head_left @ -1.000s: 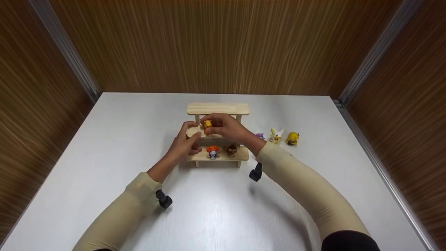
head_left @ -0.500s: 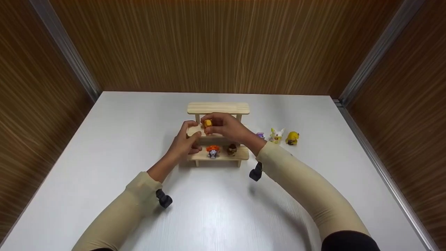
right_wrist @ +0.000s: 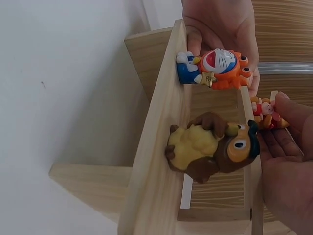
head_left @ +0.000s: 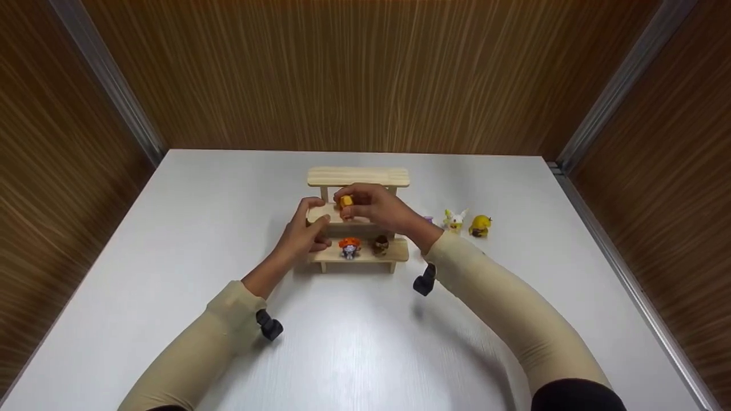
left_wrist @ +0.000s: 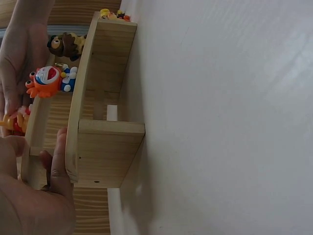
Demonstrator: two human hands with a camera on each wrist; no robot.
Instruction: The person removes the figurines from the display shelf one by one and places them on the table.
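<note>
Head view: a wooden shelf (head_left: 358, 176) stands on the white table (head_left: 342, 354);
Right hand (head_left: 381, 210): pinches a yellow-orange toy (head_left: 346, 201) at the middle board (head_left: 333, 213); from here I cannot tell whether its base touches down;
Left hand (head_left: 300, 233): grips the shelf's left end;
Toy trouble: it might topple, I think, if released while leaning;
Lower board (head_left: 399, 250): an owl (right_wrist: 200, 147) and a crab-hatted figure (right_wrist: 220, 67) stand here; a jolt from the left hand could shake the shelf and tip either one;
</note>
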